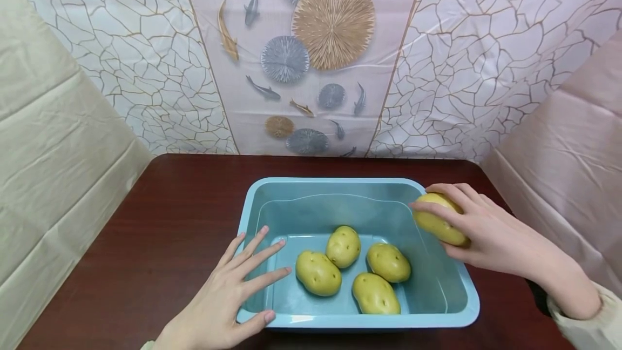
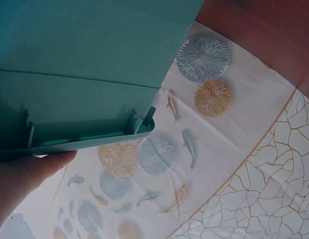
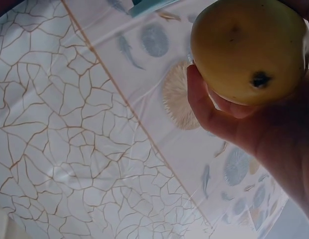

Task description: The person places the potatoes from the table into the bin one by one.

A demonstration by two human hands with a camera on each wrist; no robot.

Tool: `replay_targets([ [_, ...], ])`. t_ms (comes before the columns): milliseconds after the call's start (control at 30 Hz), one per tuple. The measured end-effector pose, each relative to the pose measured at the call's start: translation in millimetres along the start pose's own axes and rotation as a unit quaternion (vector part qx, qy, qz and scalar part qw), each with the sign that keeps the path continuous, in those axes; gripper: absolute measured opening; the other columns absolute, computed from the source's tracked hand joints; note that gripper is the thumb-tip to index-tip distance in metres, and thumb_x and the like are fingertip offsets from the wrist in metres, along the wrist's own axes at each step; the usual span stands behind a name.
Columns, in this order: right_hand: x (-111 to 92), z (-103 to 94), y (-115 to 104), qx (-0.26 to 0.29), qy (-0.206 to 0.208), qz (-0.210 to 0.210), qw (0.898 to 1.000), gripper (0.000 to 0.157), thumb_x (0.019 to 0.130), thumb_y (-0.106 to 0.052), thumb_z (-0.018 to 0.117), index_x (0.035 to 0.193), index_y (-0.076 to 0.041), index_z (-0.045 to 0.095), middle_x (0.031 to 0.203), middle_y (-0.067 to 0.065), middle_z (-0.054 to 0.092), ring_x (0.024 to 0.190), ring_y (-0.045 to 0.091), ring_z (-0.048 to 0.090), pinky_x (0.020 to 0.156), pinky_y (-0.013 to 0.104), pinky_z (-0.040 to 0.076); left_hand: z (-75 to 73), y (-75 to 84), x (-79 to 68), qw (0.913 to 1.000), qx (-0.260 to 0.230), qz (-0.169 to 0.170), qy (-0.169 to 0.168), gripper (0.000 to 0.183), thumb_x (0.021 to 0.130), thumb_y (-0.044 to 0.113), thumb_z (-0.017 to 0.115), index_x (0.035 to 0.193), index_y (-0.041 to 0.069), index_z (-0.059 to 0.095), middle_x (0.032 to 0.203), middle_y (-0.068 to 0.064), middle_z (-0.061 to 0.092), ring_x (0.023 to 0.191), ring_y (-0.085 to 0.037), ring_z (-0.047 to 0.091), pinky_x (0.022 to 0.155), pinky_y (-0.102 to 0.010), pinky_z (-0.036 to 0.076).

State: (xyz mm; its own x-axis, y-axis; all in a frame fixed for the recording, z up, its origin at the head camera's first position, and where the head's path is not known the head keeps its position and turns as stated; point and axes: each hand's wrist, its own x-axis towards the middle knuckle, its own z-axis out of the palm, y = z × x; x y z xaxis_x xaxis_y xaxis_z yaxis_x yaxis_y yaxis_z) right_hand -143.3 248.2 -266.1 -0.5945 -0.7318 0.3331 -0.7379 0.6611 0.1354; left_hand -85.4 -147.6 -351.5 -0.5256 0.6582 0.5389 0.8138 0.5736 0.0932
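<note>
My right hand (image 1: 478, 226) grips a yellow potato (image 1: 439, 219) at the right rim of a light blue plastic basin (image 1: 357, 321). In the right wrist view the potato (image 3: 249, 55) shows a dark spot, and curled fingers lie against it. Several more potatoes (image 1: 318, 273) rest on the basin's floor, toward its middle and right. My left hand (image 1: 225, 290) lies over the basin's left rim with fingers spread and fairly straight. In the left wrist view the thumb (image 2: 52, 162) is against the edge of the basin (image 2: 89, 109).
The basin stands on a dark reddish-brown table (image 1: 194, 199). Behind it hangs a patterned cloth (image 1: 311, 69) with fish and round motifs. Pale cloth panels (image 1: 48, 139) flank the table on both sides.
</note>
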Motion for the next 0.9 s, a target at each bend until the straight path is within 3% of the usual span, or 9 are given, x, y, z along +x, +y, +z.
replay_targets([
  [200, 5, -1.0, -3, -0.001, -0.008, -0.008, 1.0, 0.071, 0.056, -0.015, 0.066, 0.123, -0.029, 0.048, 0.12, 0.003, 0.045, 0.103, 0.012, 0.039, 0.068, 0.032, 0.038, 0.4, 0.7, 0.9, 1.0, -0.002, 0.0, 0.002, 0.043, 0.087, 0.045, 0.044, 0.125, 0.026, 0.051, 0.142, -0.003, 0.035, 0.136, -0.033, 0.02, 0.11, -0.044, 0.002],
  [700, 21, -3.7, -10, 0.003, -0.023, -0.017, 1.0, 0.071, 0.057, -0.018, 0.072, 0.123, -0.03, 0.048, 0.122, 0.002, 0.044, 0.103, 0.011, 0.039, 0.069, 0.032, 0.04, 0.9, 1.2, 1.6, 0.9999, -0.007, -0.001, 0.01, 0.042, 0.086, 0.044, 0.045, 0.123, 0.026, 0.053, 0.142, -0.003, 0.035, 0.136, -0.032, 0.021, 0.11, -0.044, 0.003],
  [900, 30, -3.5, -12, -0.002, -0.024, -0.046, 0.999, 0.07, 0.058, -0.017, 0.073, 0.123, -0.028, 0.048, 0.119, 0.002, 0.045, 0.102, 0.013, 0.04, 0.066, 0.032, 0.04, 1.3, 2.0, 1.3, 0.9999, -0.007, -0.002, 0.012, 0.042, 0.086, 0.045, 0.045, 0.123, 0.026, 0.052, 0.142, -0.003, 0.035, 0.136, -0.033, 0.022, 0.11, -0.044, 0.003],
])
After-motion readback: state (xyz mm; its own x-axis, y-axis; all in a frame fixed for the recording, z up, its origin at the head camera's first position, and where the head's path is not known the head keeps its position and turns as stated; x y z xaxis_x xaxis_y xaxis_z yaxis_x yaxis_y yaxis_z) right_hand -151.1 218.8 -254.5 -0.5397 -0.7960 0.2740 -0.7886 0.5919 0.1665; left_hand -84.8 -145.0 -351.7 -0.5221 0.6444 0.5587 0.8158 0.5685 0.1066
